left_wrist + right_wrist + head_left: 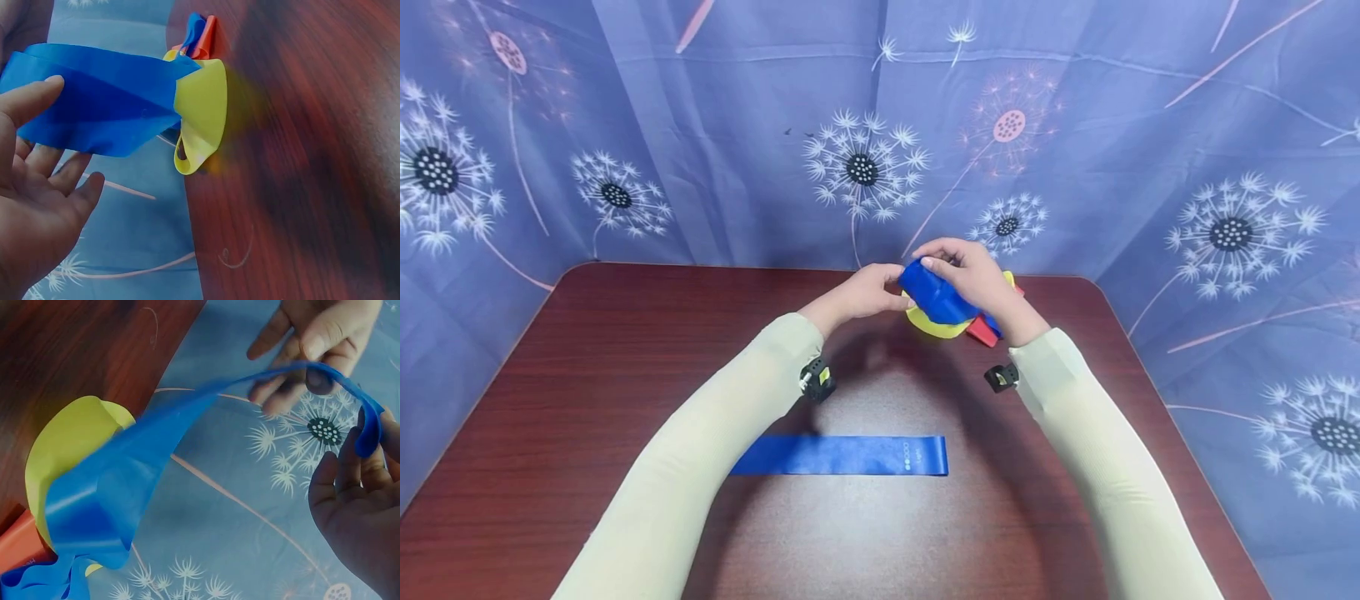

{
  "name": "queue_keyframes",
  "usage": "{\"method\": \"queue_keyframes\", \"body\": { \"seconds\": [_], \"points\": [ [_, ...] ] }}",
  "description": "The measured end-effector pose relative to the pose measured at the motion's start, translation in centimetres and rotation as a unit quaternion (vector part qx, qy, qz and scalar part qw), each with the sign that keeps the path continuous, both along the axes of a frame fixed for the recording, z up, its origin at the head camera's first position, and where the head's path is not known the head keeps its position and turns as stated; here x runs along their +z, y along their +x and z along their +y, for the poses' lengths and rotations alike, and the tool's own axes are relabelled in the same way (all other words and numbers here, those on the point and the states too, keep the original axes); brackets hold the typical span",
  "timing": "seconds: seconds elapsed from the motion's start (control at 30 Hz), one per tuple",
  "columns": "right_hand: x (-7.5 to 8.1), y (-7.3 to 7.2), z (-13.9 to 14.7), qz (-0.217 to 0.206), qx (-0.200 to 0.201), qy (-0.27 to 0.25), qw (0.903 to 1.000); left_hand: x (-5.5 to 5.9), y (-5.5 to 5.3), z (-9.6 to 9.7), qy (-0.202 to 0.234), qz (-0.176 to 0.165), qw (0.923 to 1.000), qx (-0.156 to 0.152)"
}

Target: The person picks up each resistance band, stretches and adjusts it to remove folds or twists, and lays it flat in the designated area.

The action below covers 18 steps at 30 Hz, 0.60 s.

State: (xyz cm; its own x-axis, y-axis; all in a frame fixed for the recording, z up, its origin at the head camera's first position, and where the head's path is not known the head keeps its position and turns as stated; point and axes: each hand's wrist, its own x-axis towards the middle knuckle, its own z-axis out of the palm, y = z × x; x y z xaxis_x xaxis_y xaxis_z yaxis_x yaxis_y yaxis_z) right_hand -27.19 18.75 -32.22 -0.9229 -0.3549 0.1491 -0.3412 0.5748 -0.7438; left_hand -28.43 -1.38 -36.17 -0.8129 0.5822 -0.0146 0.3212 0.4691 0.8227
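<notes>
Near the table's far edge, my right hand [973, 271] grips the upper end of a blue resistance band [936, 296]. In the right wrist view that end folds over between the thumb and fingers of the right hand [362, 500]. My left hand [865, 292] pinches the same band; in the left wrist view, its thumb lies on the band [119, 100] with the fingers behind. The band slopes down to a yellow band [203, 106], which lies curled on the table. Beside it are a red band [983, 331] and more blue band [47, 578], partly hidden.
Another blue resistance band [850, 456], printed "Light", lies flat across the middle of the dark wooden table [625, 375]; the left sleeve covers its left end. A blue dandelion-patterned cloth [737, 167] hangs behind the table and along both sides.
</notes>
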Motion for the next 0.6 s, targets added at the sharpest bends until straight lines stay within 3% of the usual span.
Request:
{"method": "queue_keyframes", "body": {
  "seconds": [0.1,0.17,0.43,0.6],
  "points": [
    [0.0,-0.1,0.3,0.008,-0.015,-0.004,0.9998,-0.4,0.1,-0.3,0.023,-0.029,0.9993,-0.006],
    [0.1,-0.1,0.5,0.007,-0.024,-0.012,0.9996,-0.5,0.1,-0.5,0.027,-0.03,0.9992,-0.007],
    [0.6,0.3,0.9,0.014,-0.049,-0.044,0.9977,-0.2,-0.3,-1.0,-0.033,0.039,0.9987,-0.001],
    [0.8,0.5,1.1,0.044,-0.063,-0.063,0.995,0.5,-0.3,-0.9,-0.04,0.053,0.9977,0.014]
  ]
}}
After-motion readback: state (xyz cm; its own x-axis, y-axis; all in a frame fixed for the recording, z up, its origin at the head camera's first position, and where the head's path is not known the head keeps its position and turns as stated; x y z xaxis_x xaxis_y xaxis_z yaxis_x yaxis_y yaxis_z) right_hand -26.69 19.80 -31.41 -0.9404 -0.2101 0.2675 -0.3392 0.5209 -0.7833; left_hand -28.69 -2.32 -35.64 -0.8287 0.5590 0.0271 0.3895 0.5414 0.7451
